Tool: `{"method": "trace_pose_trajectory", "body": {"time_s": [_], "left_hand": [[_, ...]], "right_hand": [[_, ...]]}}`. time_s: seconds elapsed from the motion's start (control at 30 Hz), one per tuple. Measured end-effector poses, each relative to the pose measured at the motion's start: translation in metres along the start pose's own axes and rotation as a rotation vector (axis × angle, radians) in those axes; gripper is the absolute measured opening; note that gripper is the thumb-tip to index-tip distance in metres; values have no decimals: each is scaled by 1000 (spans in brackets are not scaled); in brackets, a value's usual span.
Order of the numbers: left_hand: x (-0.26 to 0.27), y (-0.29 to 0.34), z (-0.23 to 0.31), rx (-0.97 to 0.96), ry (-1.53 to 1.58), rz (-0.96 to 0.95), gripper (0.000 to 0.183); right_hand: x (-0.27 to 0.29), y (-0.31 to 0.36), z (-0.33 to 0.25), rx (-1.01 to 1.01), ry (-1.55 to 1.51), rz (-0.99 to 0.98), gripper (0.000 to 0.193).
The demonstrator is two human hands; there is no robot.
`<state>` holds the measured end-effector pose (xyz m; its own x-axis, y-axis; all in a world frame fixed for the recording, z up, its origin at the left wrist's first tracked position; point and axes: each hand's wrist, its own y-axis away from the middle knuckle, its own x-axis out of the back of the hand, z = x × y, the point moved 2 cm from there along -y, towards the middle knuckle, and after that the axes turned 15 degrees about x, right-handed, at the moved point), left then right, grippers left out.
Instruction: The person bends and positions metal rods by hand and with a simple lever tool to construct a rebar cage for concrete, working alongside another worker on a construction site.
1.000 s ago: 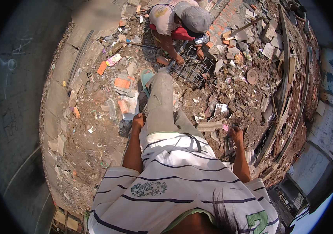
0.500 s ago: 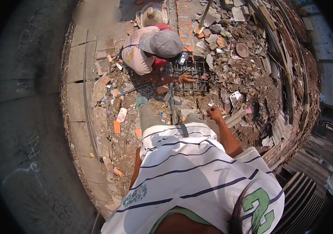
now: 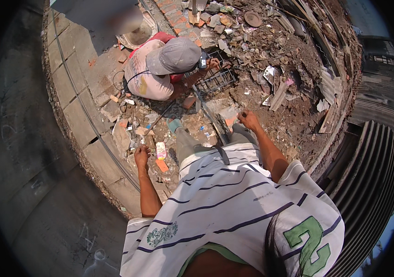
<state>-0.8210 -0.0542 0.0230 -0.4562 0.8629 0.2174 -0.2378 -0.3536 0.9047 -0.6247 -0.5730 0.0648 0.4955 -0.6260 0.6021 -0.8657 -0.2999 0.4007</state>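
Note:
My left hand [image 3: 142, 154] hangs over the rubble at my left side. Its fingers are loosely bent and a little apart, with nothing visible in them. In front of my right thigh, my right hand [image 3: 248, 120] has its fingers curled in. Whatever they may hold is too small to make out. Ahead, a co-worker in a grey cap [image 3: 175, 56] crouches over a steel rebar cage [image 3: 218, 82] set in the ground. One of the co-worker's hands [image 3: 212, 63] is at the cage's far edge.
Broken bricks and soil [image 3: 271, 55] cover the ground ahead and right. An orange brick piece [image 3: 162, 165] lies near my left hand. Concrete slabs [image 3: 70, 83] with a cable along them run on the left, beside a dark wall [image 3: 17, 152]. Corrugated sheets [image 3: 368, 157] stand right.
My left hand has swung forward into view from beside my body. My right hand has moved slightly left and up in the picture. The view has turned, and the co-worker's hand has shifted over the cage.

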Motion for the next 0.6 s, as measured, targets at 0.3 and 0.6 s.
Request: {"method": "trace_pose_trajectory", "body": {"time_s": [0.3, 0.6], "left_hand": [[-63, 20, -27, 116, -218, -164, 21], [-56, 42, -55, 183, -302, -164, 19]], "right_hand": [[4, 46, 16, -148, -141, 137, 21], [10, 85, 90, -172, -97, 239, 25]]}}
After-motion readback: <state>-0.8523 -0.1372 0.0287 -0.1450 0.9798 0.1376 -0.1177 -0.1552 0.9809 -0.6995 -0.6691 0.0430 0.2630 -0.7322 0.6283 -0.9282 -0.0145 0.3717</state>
